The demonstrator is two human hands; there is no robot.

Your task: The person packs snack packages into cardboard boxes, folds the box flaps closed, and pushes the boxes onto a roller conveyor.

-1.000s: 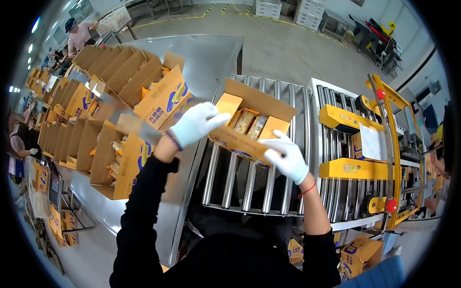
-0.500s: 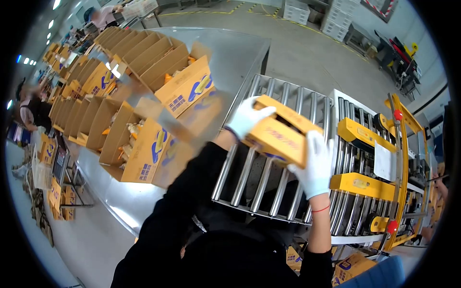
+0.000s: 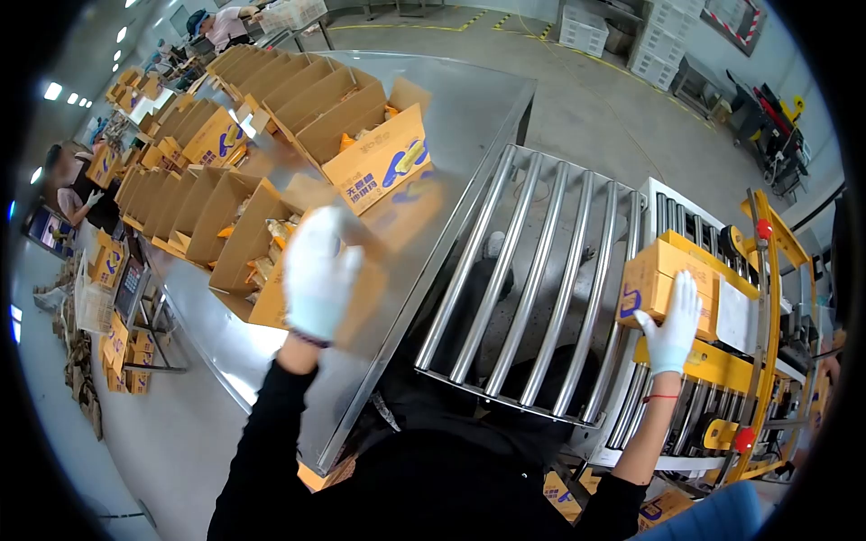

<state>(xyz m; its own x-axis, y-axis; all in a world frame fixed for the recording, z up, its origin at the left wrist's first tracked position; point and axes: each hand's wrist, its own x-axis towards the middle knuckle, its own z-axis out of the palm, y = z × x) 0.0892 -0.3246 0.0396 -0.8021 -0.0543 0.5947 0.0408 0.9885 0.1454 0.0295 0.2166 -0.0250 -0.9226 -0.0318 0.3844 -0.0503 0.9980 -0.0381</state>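
My right hand [image 3: 672,326], in a white glove, lies against a closed cardboard carton [image 3: 642,281]. Its fingers are stretched flat along the carton and the thumb is apart at the near corner. That carton sits between the yellow side guides of the taping machine [image 3: 713,370]. Over at the left, my gloved left hand [image 3: 320,275] is raised in front of an open carton [image 3: 242,261] with wrapped items inside. Motion blurs it, but the thumb stands apart from the fingers and nothing shows in it. Another open carton [image 3: 383,171] with orange-wrapped contents stands just beyond.
A metal table [image 3: 460,117] carries rows of open cartons. Between it and the machine runs a roller conveyor [image 3: 532,279]. Yellow frame bars with red knobs [image 3: 744,439] rise at the right. A co-worker [image 3: 77,189] stands at the far left, and stacked white crates [image 3: 658,45] are at the back.
The carton, held in both hands over the rollers before, has moved right into the machine's guides. My left hand has let go and swung left to the open cartons; my right hand followed the carton.
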